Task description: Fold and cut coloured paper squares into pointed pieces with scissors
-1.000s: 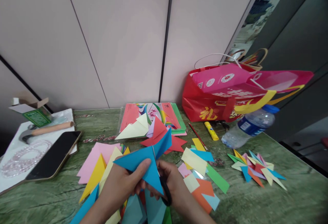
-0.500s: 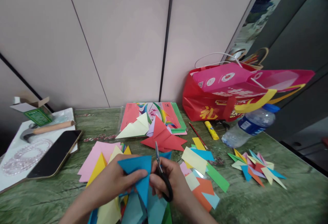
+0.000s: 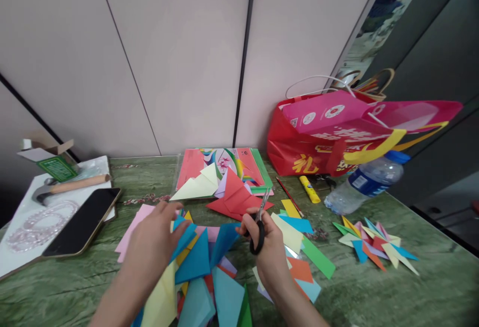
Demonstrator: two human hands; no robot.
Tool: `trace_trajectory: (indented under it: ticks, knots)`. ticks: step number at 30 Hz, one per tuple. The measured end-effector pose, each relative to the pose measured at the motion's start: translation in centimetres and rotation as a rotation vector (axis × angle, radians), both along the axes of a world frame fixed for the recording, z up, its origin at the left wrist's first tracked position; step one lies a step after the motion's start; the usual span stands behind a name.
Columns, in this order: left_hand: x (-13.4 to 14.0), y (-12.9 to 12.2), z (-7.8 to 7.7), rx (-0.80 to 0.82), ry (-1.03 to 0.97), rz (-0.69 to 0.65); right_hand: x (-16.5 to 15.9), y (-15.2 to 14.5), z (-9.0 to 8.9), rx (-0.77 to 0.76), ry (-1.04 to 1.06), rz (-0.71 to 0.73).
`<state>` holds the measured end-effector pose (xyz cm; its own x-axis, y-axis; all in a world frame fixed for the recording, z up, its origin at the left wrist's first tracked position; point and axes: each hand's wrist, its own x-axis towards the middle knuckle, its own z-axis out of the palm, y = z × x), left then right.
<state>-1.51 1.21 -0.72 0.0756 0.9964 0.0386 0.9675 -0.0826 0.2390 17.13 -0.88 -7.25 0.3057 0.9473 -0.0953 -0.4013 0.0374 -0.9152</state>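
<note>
My right hand (image 3: pixel 264 234) grips a pair of black-handled scissors (image 3: pixel 261 222), the blades pointing up and away. Its fingertips meet the edge of a folded blue paper piece (image 3: pixel 224 242); whether they pinch it I cannot tell. My left hand (image 3: pixel 159 234) hovers over the left side of the paper pile with thumb and fingers apart. Close to its thumb lies another blue folded piece (image 3: pixel 183 239). Below both hands spreads a pile of folded paper in several colours, with a pale blue piece (image 3: pixel 228 294) and a cream piece (image 3: pixel 162 302) in front.
Paper offcuts (image 3: pixel 299 269) lie right of my right hand. Beyond are a folded paper star (image 3: pixel 374 244), a water bottle (image 3: pixel 364 184), a glue stick (image 3: pixel 310 189) and a red bag (image 3: pixel 299 152). Red folded paper (image 3: pixel 235 197) is ahead. A phone (image 3: pixel 84 222) and hammer (image 3: pixel 75 184) lie left.
My left hand has let go of the blue folded paper and moved up and left, its fingers spreading. My right hand has shifted right and up with the scissors. The blue paper now rests on the pile.
</note>
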Motion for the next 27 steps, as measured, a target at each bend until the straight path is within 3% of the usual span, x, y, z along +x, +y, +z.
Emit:
trace_trajectory:
  ticks: [4,9,13,15,18,22,24,27]
  knots:
    - [3.0,-0.8,-1.8,-0.187,-0.290,-0.296,-0.2,0.0,-0.1,-0.038,0.061,0.019]
    - [4.5,-0.9,-3.9,-0.193,-0.348,-0.341,-0.3,-0.1,-0.1,-0.041,0.056,0.024]
    - [3.8,-0.6,-2.5,-0.129,-0.435,-0.350,0.1,-0.3,0.5,0.028,-0.110,-0.122]
    - [3.0,-0.5,-1.3,-0.126,-0.639,-0.338,0.2,-0.4,1.0,0.051,-0.162,-0.138]
    - [1.5,-0.4,0.1,-0.210,-0.787,-0.317,0.2,-0.7,1.3,0.064,-0.131,0.048]
    - [0.2,-0.3,0.6,-0.438,-0.955,-0.308,-0.3,-1.0,1.0,-0.011,-0.011,0.318]
    - [0.1,-0.3,0.6,-0.435,-1.119,-0.208,-0.5,-0.9,0.8,-0.062,0.018,0.307]
    - [1.1,-0.3,0.4,-0.377,-1.464,-0.067,-0.5,-0.6,0.7,-0.116,0.144,0.163]
